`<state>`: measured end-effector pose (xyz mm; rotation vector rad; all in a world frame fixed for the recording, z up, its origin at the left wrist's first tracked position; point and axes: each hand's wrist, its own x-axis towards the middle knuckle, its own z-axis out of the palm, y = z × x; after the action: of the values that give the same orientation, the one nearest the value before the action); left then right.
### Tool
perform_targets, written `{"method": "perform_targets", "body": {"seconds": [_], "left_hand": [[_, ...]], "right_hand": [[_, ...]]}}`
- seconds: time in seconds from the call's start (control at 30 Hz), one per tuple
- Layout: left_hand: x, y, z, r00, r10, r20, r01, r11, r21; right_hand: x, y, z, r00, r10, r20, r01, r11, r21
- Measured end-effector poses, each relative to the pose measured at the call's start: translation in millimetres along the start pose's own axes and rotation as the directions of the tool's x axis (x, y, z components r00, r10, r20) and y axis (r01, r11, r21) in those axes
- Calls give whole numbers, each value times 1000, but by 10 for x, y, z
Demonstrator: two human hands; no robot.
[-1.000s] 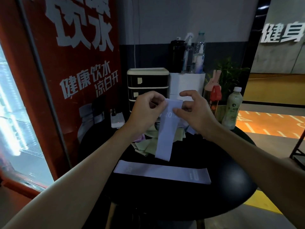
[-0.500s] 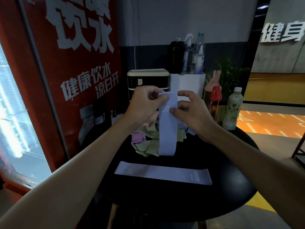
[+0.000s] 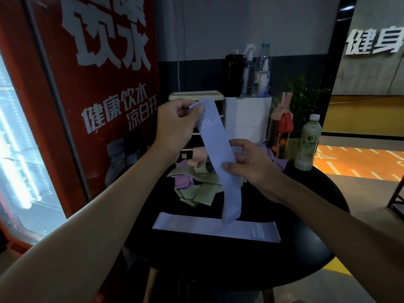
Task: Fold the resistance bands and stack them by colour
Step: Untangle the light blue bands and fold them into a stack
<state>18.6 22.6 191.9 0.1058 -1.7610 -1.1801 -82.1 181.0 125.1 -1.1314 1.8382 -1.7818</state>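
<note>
Lavender band (image 3: 218, 154) held above counter (image 3: 306, 248): top end pinched by left hand (image 3: 175, 125), middle gripped by right hand (image 3: 251, 165). Second lavender band (image 3: 216, 229) laid flat below; mixed-colour pile (image 3: 196, 184) behind.

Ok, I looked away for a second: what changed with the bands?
The left hand lifted the top end of the held lavender band; the right hand slid down to pinch its middle, so it hangs longer. The flat lavender band and the loose pile stayed put.

black round table (image 3: 306, 248) | green-capped drink bottle (image 3: 307, 142) at its far right | red sign (image 3: 98, 84) left
</note>
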Motion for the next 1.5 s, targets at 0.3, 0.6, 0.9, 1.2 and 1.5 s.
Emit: {"method": "perform_targets", "body": {"seconds": [0.3,0.6,0.9,1.2,1.5], "left_hand": [[14,-23,-246,988,-40,-150,44,999,20],[-173,-353,-493,968,-122,-220,149,983,111],[-509,-737,-671,937,-231,-263,258,963,73],[-1016,-1104,-759,940,-271,-206,326,891,317],[-1365,-1351,-859,935,-341,-95,347,831,434]], "right_hand": [[-208,146,-108,990,99,102,-101,995,20],[-323,348,-284,970,209,121,-198,975,-99],[-494,547,-543,949,288,126,-273,954,-125],[-679,836,-660,981,178,-73,-193,919,-345],[-727,1061,-652,993,45,-110,-95,859,-503]]}}
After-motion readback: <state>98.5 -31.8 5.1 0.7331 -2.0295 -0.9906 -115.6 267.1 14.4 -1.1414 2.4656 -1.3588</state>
